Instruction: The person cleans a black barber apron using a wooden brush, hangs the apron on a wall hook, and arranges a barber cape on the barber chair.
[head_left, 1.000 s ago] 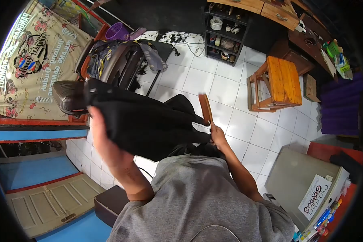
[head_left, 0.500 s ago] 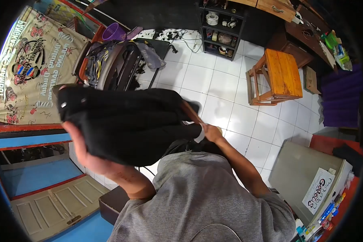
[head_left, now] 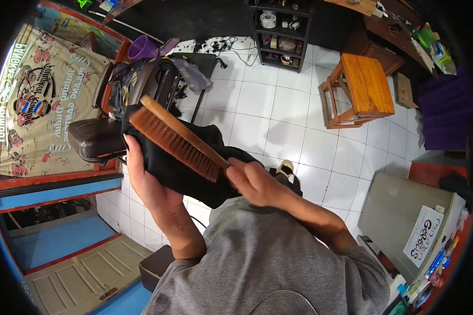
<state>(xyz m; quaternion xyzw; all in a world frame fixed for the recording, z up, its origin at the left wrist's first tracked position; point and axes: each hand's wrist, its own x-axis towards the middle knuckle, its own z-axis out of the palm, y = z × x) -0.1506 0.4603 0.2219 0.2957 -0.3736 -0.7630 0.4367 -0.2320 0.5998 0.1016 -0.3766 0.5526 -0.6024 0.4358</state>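
My right hand (head_left: 255,181) is wrapped round the handle end of a long wooden brush (head_left: 181,131). Its brown bristles face down and left, over a black cloth item (head_left: 202,191), perhaps a garment or cape; whether they touch it I cannot tell. The cloth hangs from my left hand (head_left: 152,176), whose thumb lies along its near left edge while the other fingers are hidden beneath. Just beyond the cloth, to the left, is a dark padded seat or rest (head_left: 92,139) belonging to a barber chair (head_left: 152,86).
A wooden stool (head_left: 368,84) stands on the white tiles to the right. A black shelf (head_left: 281,44) is at the back wall. Dark hair clippings (head_left: 181,92) lie beside the chair. A grey fridge (head_left: 394,215) is near right, and a brown box (head_left: 155,268) near left.
My right hand has swung up and left, bringing the brush over the cloth. The cloth has dropped lower and bunched, uncovering the padded rest. My left hand has shifted right, still holding the cloth.
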